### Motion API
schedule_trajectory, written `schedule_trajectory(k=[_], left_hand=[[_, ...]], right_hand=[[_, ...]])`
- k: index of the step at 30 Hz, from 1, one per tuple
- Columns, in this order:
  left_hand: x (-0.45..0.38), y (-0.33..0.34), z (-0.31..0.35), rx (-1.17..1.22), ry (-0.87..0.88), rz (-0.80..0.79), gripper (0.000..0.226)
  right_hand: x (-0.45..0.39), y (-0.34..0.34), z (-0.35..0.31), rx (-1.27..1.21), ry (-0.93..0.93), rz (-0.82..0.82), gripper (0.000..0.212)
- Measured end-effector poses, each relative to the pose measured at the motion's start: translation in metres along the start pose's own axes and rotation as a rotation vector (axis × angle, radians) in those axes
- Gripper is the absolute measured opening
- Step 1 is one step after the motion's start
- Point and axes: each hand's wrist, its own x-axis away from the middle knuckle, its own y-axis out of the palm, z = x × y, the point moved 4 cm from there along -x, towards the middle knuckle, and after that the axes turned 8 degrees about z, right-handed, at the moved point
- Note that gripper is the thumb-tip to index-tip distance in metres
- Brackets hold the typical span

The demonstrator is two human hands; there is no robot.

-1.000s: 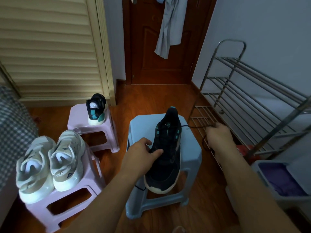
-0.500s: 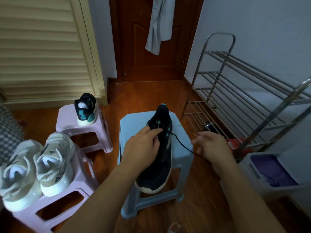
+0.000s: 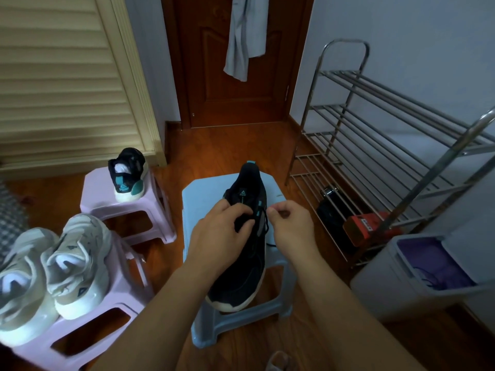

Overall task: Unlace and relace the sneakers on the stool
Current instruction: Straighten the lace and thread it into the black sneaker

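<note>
White sneakers [image 3: 51, 269] on a pink stool [image 3: 80, 341]; black sneaker [image 3: 242, 253] lengthwise on the blue stool [image 3: 199, 199]. Left hand [image 3: 217, 236] rests curled on its tongue, fingers at the eyelets. Right hand [image 3: 290, 226], just beside, pinches the black lace [image 3: 265, 223]; steel rack [image 3: 388, 145] stands rightmost

I see my two forearms bare from wrist to the frame's lower edge, no sleeve on either. The left hand [image 3: 223, 231] and right hand [image 3: 290, 223] wear nothing; their fingers [image 3: 245, 210] carry no rings.
</note>
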Motion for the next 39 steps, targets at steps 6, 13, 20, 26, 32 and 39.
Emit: schedule_trajectory(k=[6,13,20,26,32,39], left_hand=[[0.002,-0.012,0.002,0.187,0.154,-0.026,0.013],[0.007,-0.024,-0.004,0.13,-0.044,0.101,0.012],[0.012,-0.005,-0.025,0.12,-0.393,0.018,0.031],[0.012,-0.004,-0.027,0.236,-0.449,-0.035,0.028],[0.015,-0.004,-0.022,0.184,-0.424,-0.048,0.027],[0.015,-0.004,-0.025,0.22,-0.446,-0.054,0.027]], right_hand=[[-0.001,0.009,0.003,0.048,0.028,-0.061,0.004],[-0.003,0.011,0.006,0.044,0.066,-0.009,0.01],[-0.002,0.014,0.003,0.012,0.112,-0.003,0.008],[-0.001,0.017,0.005,-0.042,0.157,0.047,0.008],[0.003,0.032,0.012,-0.253,0.352,0.102,0.013],[0.007,0.037,0.018,-0.324,0.376,0.09,0.008]])
